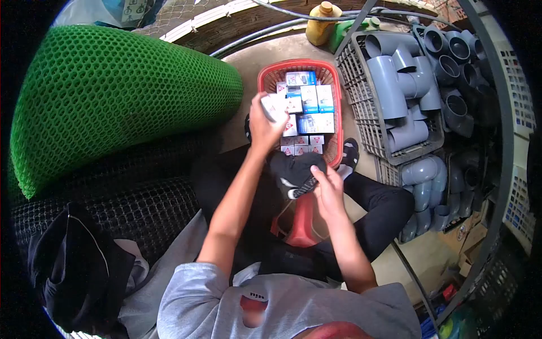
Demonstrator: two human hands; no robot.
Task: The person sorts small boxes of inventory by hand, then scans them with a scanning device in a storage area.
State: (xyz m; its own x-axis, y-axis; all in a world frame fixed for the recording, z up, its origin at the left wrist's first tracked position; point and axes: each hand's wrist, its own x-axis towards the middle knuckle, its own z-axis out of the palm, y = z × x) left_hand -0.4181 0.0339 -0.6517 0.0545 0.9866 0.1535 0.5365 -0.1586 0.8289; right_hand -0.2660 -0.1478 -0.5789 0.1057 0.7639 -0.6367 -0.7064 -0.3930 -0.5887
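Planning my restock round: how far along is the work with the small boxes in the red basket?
Done: rows of small boxes already lie packed in the red basket, covering most of it. In hand: the left hand holds one white box over them; the right hand touches a black item at the near rim. Left: unclear; no loose boxes show outside.

Hardware and plumbing shop, this one: grey pipe fittings [395, 79] heaped in plastic crates [354, 76], rolls of green mesh [113, 96] and black mesh [152, 209], small boxes [313, 99] packing a red basket [270, 73], all on bare concrete floor [282, 48].
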